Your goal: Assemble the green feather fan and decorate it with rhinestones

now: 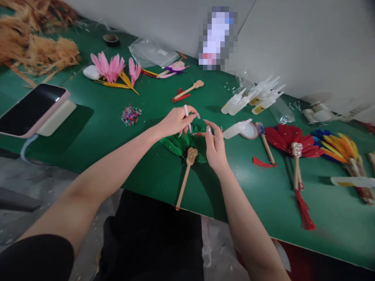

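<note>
A green feather fan (172, 145) with a wooden handle lies on the table in front of me, its rounded top dotted with small pale beads. Over the feathers, my left hand (177, 120) has its fingers closed around a slim pale pink stick (186, 113), whose exact kind I cannot make out. My right hand (216, 148) hovers just right of it, palm turned inward and fingers apart, with nothing visible in them. The fingertips of both hands come close together above the fan; whether they touch is unclear.
A pile of colourful sequins (131, 115) lies left, beyond it pink feathers (109, 68). Several glue bottles (234, 102) stand right, with a loose one (236, 128) beside a round lid (249, 130). A red feather fan (281, 142) lies further right; a phone (35, 107) leans at left.
</note>
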Tool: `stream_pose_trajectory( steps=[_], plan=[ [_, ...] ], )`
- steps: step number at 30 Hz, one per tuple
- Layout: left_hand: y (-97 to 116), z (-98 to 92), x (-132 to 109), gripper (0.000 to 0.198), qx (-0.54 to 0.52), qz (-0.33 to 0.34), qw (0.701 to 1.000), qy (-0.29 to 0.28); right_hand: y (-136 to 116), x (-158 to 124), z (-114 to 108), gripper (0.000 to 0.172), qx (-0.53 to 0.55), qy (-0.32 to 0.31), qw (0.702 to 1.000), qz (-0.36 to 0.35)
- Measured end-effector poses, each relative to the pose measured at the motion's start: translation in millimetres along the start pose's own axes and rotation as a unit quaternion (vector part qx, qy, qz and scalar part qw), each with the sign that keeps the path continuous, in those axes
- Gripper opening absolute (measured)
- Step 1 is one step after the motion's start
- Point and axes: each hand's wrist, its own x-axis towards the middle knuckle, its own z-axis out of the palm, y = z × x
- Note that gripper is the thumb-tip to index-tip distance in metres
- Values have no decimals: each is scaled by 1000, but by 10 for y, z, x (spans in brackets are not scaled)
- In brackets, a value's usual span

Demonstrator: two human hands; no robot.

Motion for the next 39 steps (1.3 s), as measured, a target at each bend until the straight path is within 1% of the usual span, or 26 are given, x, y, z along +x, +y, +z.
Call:
stream_pose_trajectory(
  steps=[11, 16, 19, 23, 30, 39],
  plan=[
    [19, 1, -3, 20, 19, -21, 1000, 8, -19, -3, -13, 61, -14, -3, 1000, -3],
    [19, -20, 4, 20, 27, -21, 999, 14, -21, -2, -28, 57, -21, -12, 1000, -4],
    [9, -27, 2, 20, 24, -22, 999, 17, -27, -2, -36, 52, -17, -19, 1000, -1],
    [1, -40, 4, 20, 24, -19, 999, 33, -49, -3, -47, 47, -3, -23, 1000, 4],
    [41, -66, 12, 21, 34, -33, 998, 44, -56, -7, -66, 58, -55, -27, 998, -27],
    [51, -75, 27, 20, 18, -37, 997, 62, -43, -21, -83, 49, -123, -33, 989, -78]
  ],
)
